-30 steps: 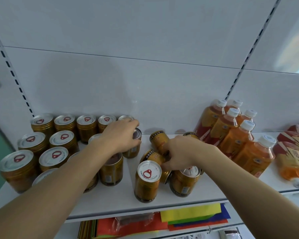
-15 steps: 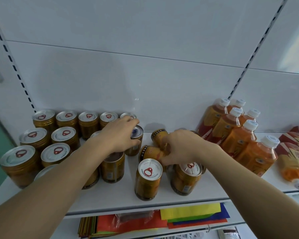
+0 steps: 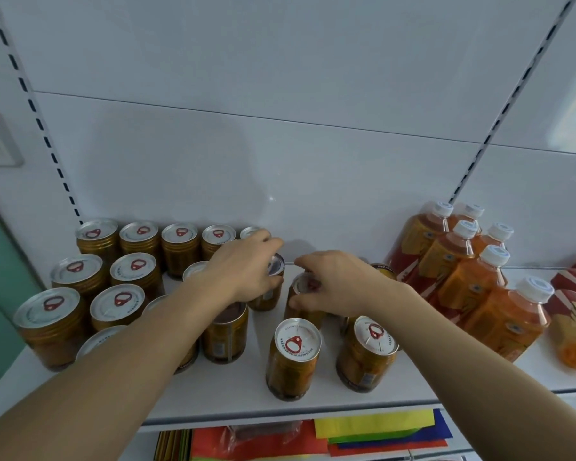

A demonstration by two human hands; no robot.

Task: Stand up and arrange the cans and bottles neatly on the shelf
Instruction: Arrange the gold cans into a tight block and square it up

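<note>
On the shelf, neat can rows stand at left; the left hand grips a can beside them. The right hand now clasps a just-righted can upright, leaving fewer toppled; bottles wait at right.

Bright, even, cool overhead light. Soft broad shadow on white back panel above the hands; small specular glint mid-panel. Washed-out glare patch at upper right edge. Strong wide-angle bowing of slotted uprights toward corners. Can lids sharp; forearms at bottom edge soft, slightly blurred.
</note>
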